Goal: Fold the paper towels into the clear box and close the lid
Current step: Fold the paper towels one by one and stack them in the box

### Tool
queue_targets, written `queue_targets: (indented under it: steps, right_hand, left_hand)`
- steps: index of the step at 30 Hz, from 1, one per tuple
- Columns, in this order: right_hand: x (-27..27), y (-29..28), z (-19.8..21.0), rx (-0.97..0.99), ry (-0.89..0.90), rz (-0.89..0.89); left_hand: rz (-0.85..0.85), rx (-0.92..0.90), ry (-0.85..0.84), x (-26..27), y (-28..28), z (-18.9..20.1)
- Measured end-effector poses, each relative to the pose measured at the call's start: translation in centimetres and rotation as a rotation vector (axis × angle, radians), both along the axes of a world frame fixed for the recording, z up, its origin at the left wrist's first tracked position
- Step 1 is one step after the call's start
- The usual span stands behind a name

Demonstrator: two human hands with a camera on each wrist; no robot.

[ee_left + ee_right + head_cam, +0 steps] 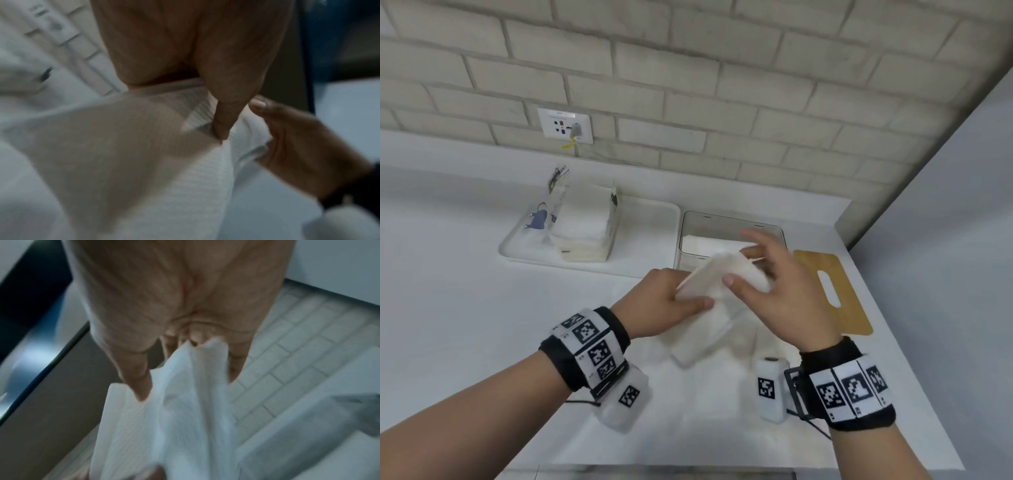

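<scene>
paper towel [717, 274] is soft white paper with a ribbed embossed texture, clear box [732, 233] looks like smooth glossy plastic, lid [835, 291] is matt light wood, desk [465, 308] smooth matt white

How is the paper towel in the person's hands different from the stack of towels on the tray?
The paper towel is a single sheet, lifted and being folded by the left hand and right hand; the stack of towels is many sheets, resting untouched in opened packaging on the white tray. Both are white.
</scene>
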State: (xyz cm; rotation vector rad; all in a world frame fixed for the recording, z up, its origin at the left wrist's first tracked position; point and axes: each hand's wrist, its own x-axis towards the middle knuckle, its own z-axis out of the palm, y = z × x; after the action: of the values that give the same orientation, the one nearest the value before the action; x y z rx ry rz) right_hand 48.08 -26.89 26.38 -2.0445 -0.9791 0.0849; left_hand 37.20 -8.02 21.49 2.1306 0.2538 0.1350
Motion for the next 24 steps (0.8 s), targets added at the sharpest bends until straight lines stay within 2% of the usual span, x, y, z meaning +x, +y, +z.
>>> queue_targets:
  steps: [2,3,6,10,13,18,24]
  right_hand:
    - [0.0,0.1,-1.0,0.192,0.192,-0.141]
    - [-0.1,0.2,-1.6,0.226,0.31,-0.16]
    - [-0.5,0.8,-3.4,0.262,0.603,-0.063]
    - [-1.6,1.8,-4.4,0.396,0.737,0.007]
    - [-1.6,2.1,-4.7,0.521,0.783,-0.097]
    - [-1.3,2.2,-5.0,0.598,0.72,-0.231]
    - [-0.9,2.2,-4.3,0.608,0.669,-0.154]
  left_hand:
    - [0.095,-0.278,-0.022,-0.4,-0.2,0.4]
    - [0.119,-0.366,-0.039,-0.5,-0.3,0.6]
    - [0.154,-0.51,-0.095,-0.3,-0.5,1.1]
    - [0.149,-0.756,-0.127,-0.1,-1.1,1.6]
    - [0.178,-0.925,-0.126,-0.1,-1.2,2.0]
    - [0.252,-0.889,-0.166,0.1,-0.9,1.9]
    - [0.251,-0.809,-0.242,0.2,-0.4,1.7]
